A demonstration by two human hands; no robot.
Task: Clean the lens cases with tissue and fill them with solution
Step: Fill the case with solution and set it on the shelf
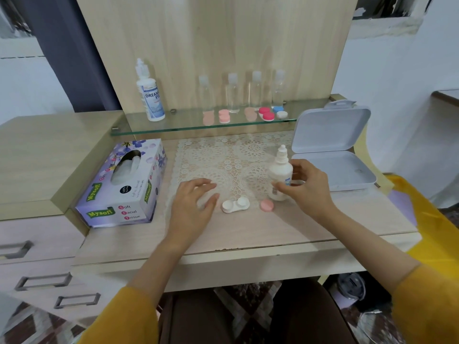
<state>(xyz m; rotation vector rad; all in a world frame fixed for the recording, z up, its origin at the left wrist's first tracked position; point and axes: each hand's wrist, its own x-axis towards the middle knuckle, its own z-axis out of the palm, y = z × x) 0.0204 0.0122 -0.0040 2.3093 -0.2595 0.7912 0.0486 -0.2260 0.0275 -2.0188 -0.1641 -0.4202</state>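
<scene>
The right grip [306,187] grasps the small white solution bottle [280,175], thumb on its label and fingers curled behind it; the bottle stands upright on the front right corner of the lace mat [223,160]. The left grip [192,203] is released, its fingers spread and relaxed, palm down over the mat's front left corner, holding nothing. Between the two grips, at the mat's front edge, lies the white lens case [236,204], and just right of it, touching neither the case nor the bottle, a loose pink cap [267,205] (whether another sits under the left fingers I cannot tell). The mat lies on the pale wooden counter [248,234]. Left of the mat is the Mysoft tissue box [124,187]; right of it, an open grey plastic box [330,150]. Behind the mat, a glass shelf [188,126] carries a large solution bottle [150,95], four clear bottles [233,94] and several coloured lens cases [266,114].
</scene>
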